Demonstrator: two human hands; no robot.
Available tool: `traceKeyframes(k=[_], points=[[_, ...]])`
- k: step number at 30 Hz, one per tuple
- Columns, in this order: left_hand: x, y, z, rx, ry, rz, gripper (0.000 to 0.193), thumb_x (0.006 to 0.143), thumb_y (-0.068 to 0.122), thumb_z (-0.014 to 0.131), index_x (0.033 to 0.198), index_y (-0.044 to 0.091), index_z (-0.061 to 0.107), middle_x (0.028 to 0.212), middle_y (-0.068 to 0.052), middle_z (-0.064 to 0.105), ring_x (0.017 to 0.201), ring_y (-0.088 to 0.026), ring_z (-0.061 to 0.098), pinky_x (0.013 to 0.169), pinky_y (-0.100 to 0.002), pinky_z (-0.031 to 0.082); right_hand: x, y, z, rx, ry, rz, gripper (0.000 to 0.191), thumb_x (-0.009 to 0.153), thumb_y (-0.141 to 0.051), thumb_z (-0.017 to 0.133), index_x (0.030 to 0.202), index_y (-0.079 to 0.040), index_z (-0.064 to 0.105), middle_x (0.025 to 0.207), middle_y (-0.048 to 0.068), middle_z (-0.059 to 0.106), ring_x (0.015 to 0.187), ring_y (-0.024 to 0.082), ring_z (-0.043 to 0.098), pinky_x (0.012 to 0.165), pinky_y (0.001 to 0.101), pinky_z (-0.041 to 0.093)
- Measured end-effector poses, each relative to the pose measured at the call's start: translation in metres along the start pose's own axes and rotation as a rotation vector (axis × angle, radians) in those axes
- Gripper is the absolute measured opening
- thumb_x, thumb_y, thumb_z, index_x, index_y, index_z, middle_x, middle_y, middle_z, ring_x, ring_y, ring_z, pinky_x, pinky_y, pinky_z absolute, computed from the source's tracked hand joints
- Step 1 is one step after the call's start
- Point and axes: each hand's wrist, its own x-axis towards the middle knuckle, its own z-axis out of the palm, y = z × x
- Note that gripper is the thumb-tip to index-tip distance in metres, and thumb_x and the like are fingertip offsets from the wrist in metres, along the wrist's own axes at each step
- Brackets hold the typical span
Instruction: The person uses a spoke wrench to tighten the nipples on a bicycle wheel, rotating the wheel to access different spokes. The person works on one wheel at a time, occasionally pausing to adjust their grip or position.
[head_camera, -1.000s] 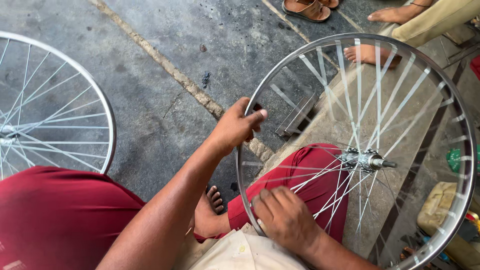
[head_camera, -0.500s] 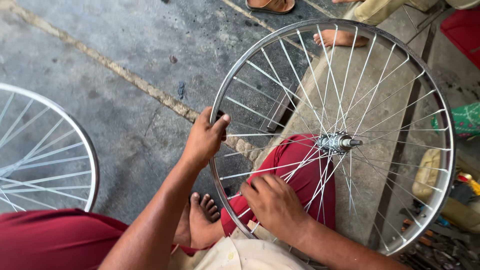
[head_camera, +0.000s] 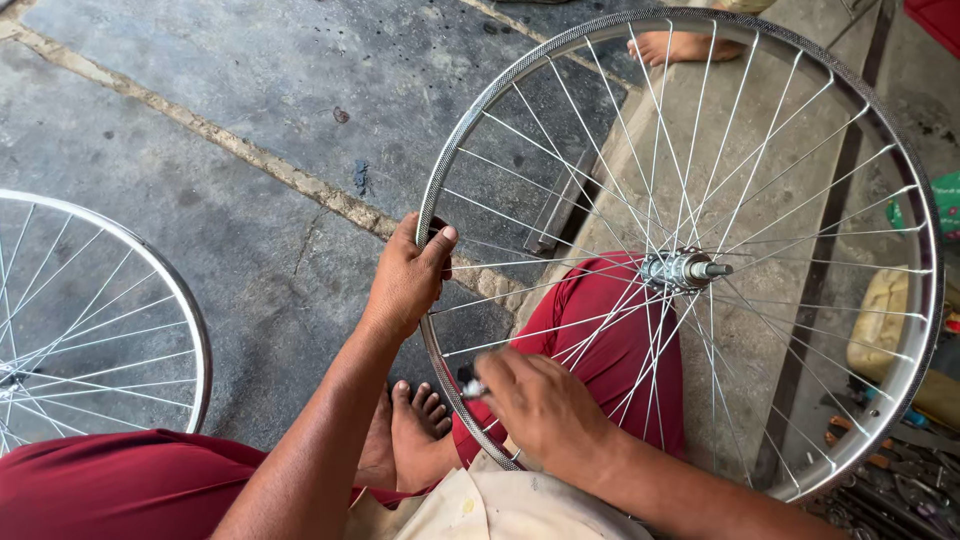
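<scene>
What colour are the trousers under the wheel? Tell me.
Dark red trousers, clearest in the head view, behind the spokes.

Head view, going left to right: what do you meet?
Second spoked wheel on the floor → left hand gripping the held wheel's rim → right hand with a small tool at the rim → hub → yellowish container.

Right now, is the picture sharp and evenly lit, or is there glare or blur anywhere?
Head view: soft, even daylight, no hard shadows. The wheel bulges a little from the wide lens, and its rim and hub glint mildly. The left hand on the rim is crisp; the right hand and the small tool it holds look slightly soft. The second wheel is cut off at the frame's edge.
</scene>
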Motion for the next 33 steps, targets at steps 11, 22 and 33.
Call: traceKeyframes(k=[11,22,33], points=[[0.001,-0.005,-0.001,-0.071,0.008,0.003,0.026,0.099,0.031,0.064,0.108,0.007,0.056,0.069,0.001,0.058,0.059,-0.009,0.056,0.046,-0.026,0.042,0.011,0.002,0.004,0.110,-0.084,0.080,0.032,0.076,-0.013,0.073,0.103,0.000,0.061,0.089,0.016,0.067,0.086,0.036,0.065,0.079,0.0504,0.051],[0.000,0.004,-0.001,-0.003,0.004,-0.014,0.028,0.099,0.034,0.063,0.110,0.009,0.056,0.066,0.000,0.057,0.056,-0.009,0.055,0.046,-0.027,0.043,0.029,0.004,0.027,-0.218,-0.365,0.184,0.017,0.085,-0.011,0.068,0.099,-0.005,0.062,0.087,0.016,0.067,0.089,0.035,0.067,0.083,0.0502,0.051],[0.007,0.002,-0.003,-0.175,0.016,-0.015,0.038,0.098,0.040,0.065,0.113,0.006,0.057,0.068,-0.002,0.060,0.054,-0.012,0.055,0.049,-0.028,0.046,-0.009,-0.003,-0.007,0.034,-0.075,-0.059,0.035,0.080,-0.011,0.071,0.113,-0.002,0.063,0.102,0.014,0.064,0.094,0.032,0.064,0.085,0.0447,0.052]])
